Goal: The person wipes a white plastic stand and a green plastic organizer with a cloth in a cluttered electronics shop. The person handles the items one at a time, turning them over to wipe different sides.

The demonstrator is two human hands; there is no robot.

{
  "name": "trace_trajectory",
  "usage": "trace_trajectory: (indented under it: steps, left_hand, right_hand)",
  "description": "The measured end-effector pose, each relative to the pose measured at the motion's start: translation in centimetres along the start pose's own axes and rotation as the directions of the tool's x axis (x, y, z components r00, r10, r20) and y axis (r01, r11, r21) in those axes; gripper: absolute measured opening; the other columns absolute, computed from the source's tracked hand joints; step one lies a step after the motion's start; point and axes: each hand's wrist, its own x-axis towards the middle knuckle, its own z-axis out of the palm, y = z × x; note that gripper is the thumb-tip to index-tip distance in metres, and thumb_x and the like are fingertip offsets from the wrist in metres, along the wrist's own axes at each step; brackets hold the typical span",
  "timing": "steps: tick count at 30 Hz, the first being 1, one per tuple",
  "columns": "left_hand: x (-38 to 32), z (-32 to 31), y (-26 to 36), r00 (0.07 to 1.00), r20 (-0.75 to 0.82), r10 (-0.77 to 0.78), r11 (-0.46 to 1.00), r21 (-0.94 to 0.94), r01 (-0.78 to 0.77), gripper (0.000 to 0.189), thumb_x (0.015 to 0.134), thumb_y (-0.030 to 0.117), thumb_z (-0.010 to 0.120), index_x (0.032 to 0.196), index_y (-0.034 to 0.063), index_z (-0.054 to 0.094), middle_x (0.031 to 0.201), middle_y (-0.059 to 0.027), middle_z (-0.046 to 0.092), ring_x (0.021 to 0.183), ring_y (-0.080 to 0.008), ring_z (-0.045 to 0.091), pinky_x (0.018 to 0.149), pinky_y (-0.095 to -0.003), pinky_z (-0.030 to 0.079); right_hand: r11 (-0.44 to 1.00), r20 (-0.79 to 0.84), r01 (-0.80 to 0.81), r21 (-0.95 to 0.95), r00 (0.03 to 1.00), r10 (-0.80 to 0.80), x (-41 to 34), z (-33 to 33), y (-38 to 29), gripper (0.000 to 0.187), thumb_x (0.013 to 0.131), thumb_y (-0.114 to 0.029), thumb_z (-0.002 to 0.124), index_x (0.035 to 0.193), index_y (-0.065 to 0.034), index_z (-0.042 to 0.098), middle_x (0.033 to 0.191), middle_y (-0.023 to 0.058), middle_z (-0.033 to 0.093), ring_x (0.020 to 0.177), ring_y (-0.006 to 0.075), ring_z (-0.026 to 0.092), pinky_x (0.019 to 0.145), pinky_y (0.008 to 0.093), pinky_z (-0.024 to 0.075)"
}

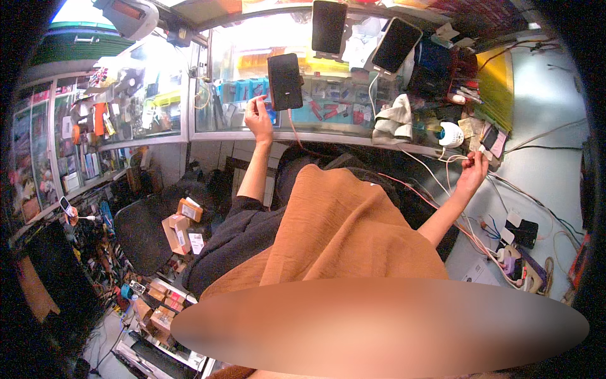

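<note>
My left hand (259, 118) is raised beside the lower left edge of a phone in a black flip case (286, 83), which lies on the glass counter with a cable at its lower end. Whether the fingertips touch the case I cannot tell. At the right, my right hand (475, 166) has its fingers bent around a white plug (482, 150) with a cable, close to a stack of small items. A white round device (450, 135) stands just left of that hand. A grey cloth (394, 121) lies on the counter's edge between the hands.
Two phones, one upright (329, 27) and one tilted (396, 46), lie at the counter's far side. Loose cables (535, 203) and a power strip (518, 267) are at the right. Cardboard boxes (176, 234) sit at the lower left. A metal frame (284, 138) edges the glass display counter.
</note>
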Motion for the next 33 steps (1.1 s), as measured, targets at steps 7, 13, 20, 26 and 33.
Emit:
trace_trajectory:
  steps: [7,13,20,26,33]
  left_hand:
    - [-0.1,0.5,-1.0,0.997,-0.08,-0.001,1.0,0.009,0.002,0.016,0.098,0.015,0.057,0.101,0.004,0.068,0.091,-0.0033,0.064,0.077,-0.0121,0.057,0.071,-0.0275,0.047]
    - [-0.4,0.3,-0.5,0.998,-0.054,-0.021,1.0,0.008,0.021,0.017,0.098,0.016,0.057,0.1,0.0039,0.068,0.093,-0.0045,0.063,0.078,-0.0147,0.058,0.072,-0.0286,0.047]
    - [-0.2,0.2,0.0,1.0,-0.005,-0.014,0.998,0.067,0.014,0.014,0.093,0.016,0.062,0.099,0.0047,0.067,0.091,-0.0056,0.062,0.076,-0.0158,0.056,0.071,-0.0296,0.046]
    - [-0.9,-1.3,1.7,0.942,0.25,0.222,0.946,0.178,-0.27,0.033,0.078,0.012,0.074,0.108,0.0086,0.064,0.097,-0.0059,0.061,0.086,-0.0228,0.055,0.081,-0.0358,0.045]
    - [-0.5,-3.5,1.1,0.838,0.445,0.315,0.839,0.282,-0.466,0.041,0.077,0.015,0.077,0.115,0.0074,0.063,0.113,-0.0123,0.06,0.107,-0.0295,0.056,0.092,-0.0387,0.045]
  right_hand:
    - [0.998,-0.01,-0.051,-0.026,0.999,0.051,-1.1,-0.9,0.5,0.016,0.096,-0.017,0.064,0.102,-0.0047,0.055,0.083,0.0051,0.058,0.069,0.0105,0.047,0.059,0.0242,0.0389]
    - [0.994,-0.014,-0.092,-0.057,0.996,0.091,-1.2,-0.5,0.8,0.015,0.097,-0.015,0.062,0.103,-0.0045,0.054,0.085,0.0052,0.058,0.07,0.0105,0.048,0.059,0.0239,0.0392]
    - [0.993,0.0,-0.095,-0.074,0.995,0.095,-1.0,-0.1,1.3,0.014,0.097,-0.014,0.062,0.102,-0.0045,0.054,0.085,0.0057,0.058,0.07,0.0109,0.049,0.059,0.024,0.0395]
    - [0.989,-0.008,-0.104,-0.106,0.995,0.104,-1.5,0.3,1.3,0.014,0.097,-0.015,0.062,0.103,-0.0044,0.054,0.085,0.0058,0.058,0.069,0.0109,0.048,0.059,0.0245,0.0395]
    - [0.986,-0.013,-0.106,-0.127,0.994,0.105,-1.7,1.4,1.3,0.016,0.096,-0.016,0.063,0.102,-0.0039,0.053,0.084,0.0061,0.057,0.07,0.0106,0.048,0.058,0.023,0.0388]
